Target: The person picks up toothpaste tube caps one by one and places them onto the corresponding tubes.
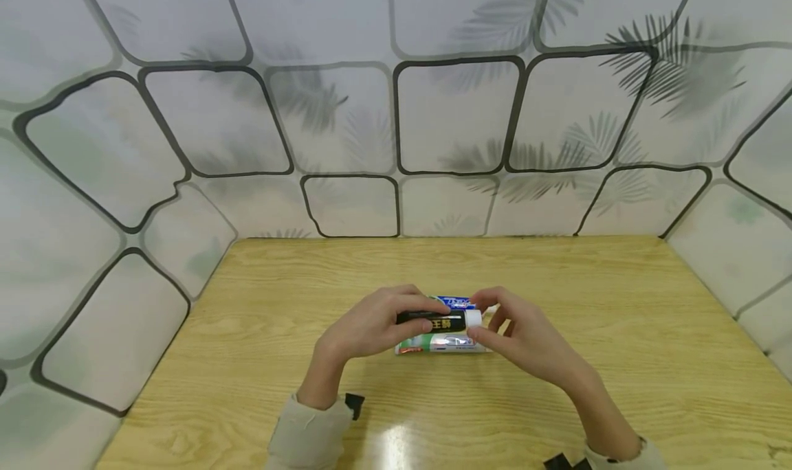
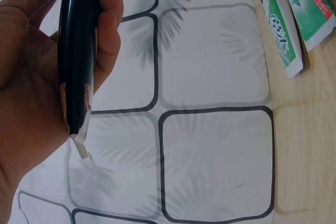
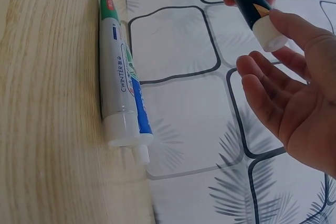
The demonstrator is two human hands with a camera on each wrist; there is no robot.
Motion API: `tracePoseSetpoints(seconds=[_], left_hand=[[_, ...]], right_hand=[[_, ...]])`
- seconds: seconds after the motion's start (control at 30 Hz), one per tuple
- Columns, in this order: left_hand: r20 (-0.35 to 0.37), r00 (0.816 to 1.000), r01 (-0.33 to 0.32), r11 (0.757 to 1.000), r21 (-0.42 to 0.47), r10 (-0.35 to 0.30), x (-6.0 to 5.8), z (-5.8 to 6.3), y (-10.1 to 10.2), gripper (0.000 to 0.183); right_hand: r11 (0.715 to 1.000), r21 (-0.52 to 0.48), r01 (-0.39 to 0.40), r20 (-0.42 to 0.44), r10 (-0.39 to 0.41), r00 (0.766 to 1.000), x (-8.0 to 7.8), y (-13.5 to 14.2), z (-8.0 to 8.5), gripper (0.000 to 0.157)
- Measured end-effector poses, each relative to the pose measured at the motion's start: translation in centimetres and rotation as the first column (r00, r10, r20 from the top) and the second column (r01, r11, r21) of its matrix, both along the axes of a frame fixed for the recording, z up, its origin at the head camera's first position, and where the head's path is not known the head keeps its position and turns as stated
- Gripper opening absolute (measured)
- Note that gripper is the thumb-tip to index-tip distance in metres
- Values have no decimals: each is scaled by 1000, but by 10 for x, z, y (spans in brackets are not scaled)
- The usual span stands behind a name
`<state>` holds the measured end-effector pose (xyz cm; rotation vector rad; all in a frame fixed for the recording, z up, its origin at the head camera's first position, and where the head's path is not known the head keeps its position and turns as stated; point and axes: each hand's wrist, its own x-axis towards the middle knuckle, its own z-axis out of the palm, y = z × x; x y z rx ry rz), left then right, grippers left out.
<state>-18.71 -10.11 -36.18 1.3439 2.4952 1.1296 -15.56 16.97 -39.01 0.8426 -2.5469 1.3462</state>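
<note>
My left hand [image 1: 371, 322] grips a black toothpaste tube [image 1: 454, 321] with gold lettering, held above two other tubes. Its crimped tail points down past the palm in the left wrist view. At the other end is a white cap [image 3: 269, 34], pinched between the thumb and forefinger of my right hand [image 3: 304, 93]. That hand's remaining fingers spread away from the tube. Beneath lie a white and green toothpaste tube [image 3: 118, 72] with a broad white cap and a blue and green tube [image 3: 140, 106] with a narrow white tip, side by side.
The tubes lie on a light wood-grain table [image 1: 272, 277]. Patterned sheeting [image 1: 458, 113] with dark outlines and leaf prints stands along the back and both sides of the table. A glare spot shows near the front.
</note>
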Motion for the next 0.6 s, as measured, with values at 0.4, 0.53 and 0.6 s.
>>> tracePoseSetpoints(seconds=[0.4,0.53,0.6], left_hand=[[2,1000,5,1000,1,-5,0,0,1,29],[10,1000,11,1000,4,-11,0,0,0,29],[12,1000,12,1000,5,-12,-1,0,0,29]], right_hand=[[1000,-19,23,-56,-24,998,-1,0,-2,20],[1000,-18,-13,-54,12,998,0,1,-1,24],[999,-12,-33,-48,32,998,0,2,-1,27]])
